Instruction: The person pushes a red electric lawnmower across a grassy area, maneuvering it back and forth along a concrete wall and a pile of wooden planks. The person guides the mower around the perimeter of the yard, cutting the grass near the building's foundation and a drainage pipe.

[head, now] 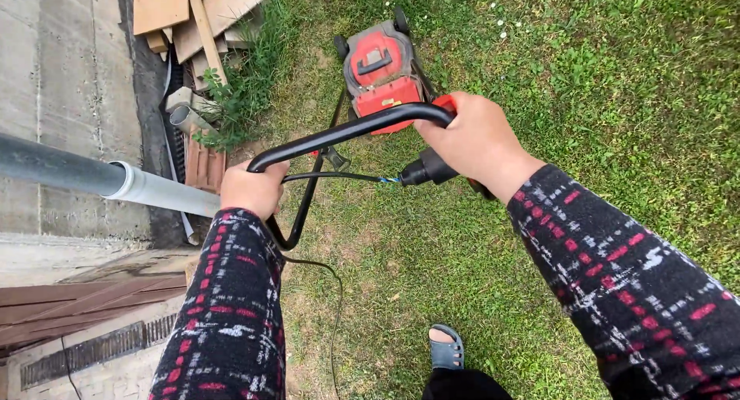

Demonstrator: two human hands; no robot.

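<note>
Looking down, a grey sandal (447,347) is seen nearest on the grass (617,84), with two sleeves in black, red and white check framing the view. A thin black cable (333,307) is seen trailing over the turf between the sleeves and running up toward the handle. The left hand (253,189) is closed in a fist around the left bend of the black handle (351,129), fingers wrapped fully over the tube. The right hand (476,142) is clenched round the right end of the same bar, where a red lever and a black plug housing are partly covered by it. Beyond the hands, the handle struts are seen sloping down to the red mower (379,67), which stands on the lawn, well ahead of the foot, its black wheels showing at the far end. To the left, a grey pipe (100,176) is seen crossing above a concrete wall (62,68), and a metal drain grate lies lower down. Farthest off, wooden boards (196,15) are stacked by the wall, with weeds growing just beside them.
</note>
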